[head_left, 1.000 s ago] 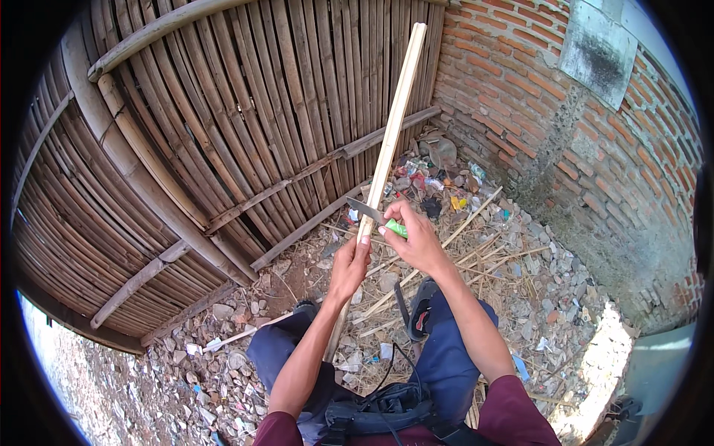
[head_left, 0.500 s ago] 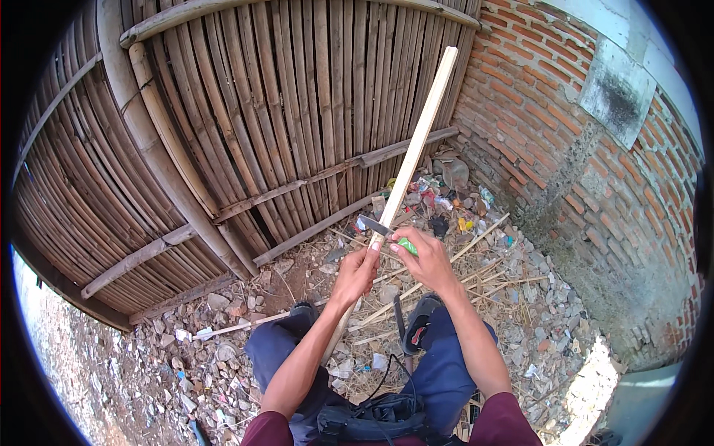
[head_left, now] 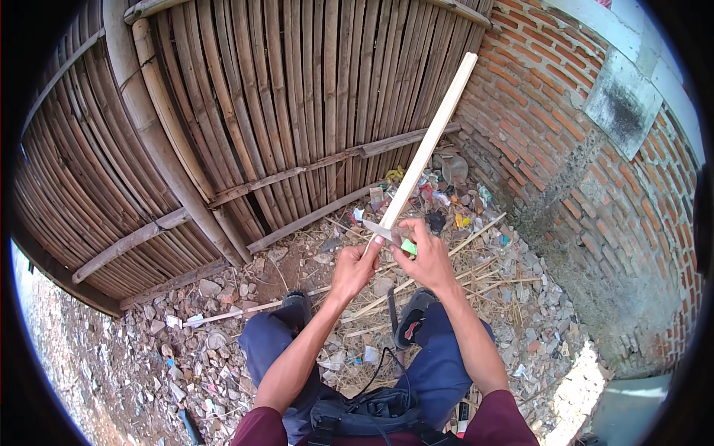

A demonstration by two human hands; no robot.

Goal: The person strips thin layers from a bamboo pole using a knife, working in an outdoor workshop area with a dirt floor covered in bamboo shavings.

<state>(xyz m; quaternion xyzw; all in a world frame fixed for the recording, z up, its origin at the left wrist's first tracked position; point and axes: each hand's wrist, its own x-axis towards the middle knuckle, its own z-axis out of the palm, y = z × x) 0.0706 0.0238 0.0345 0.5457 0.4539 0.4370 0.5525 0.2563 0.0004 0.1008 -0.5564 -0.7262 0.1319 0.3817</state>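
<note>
My left hand (head_left: 355,267) grips the near end of a long pale bamboo strip (head_left: 431,141) that slants up and to the right, its far end in front of the fence. My right hand (head_left: 425,259) holds a small knife with a green handle (head_left: 407,246); its blade (head_left: 378,231) lies across the strip just above my left thumb. Both hands are close together above my knees.
A bamboo slat fence (head_left: 245,111) stands ahead and to the left. A red brick wall (head_left: 595,186) rises on the right. Rubble, litter and loose bamboo sticks (head_left: 461,245) cover the ground around my feet. A dark bag (head_left: 372,412) sits on my lap.
The strip has tilted further to the right, and the view has shifted. Both hands stay on the strip and the knife, with the blade still across the strip.
</note>
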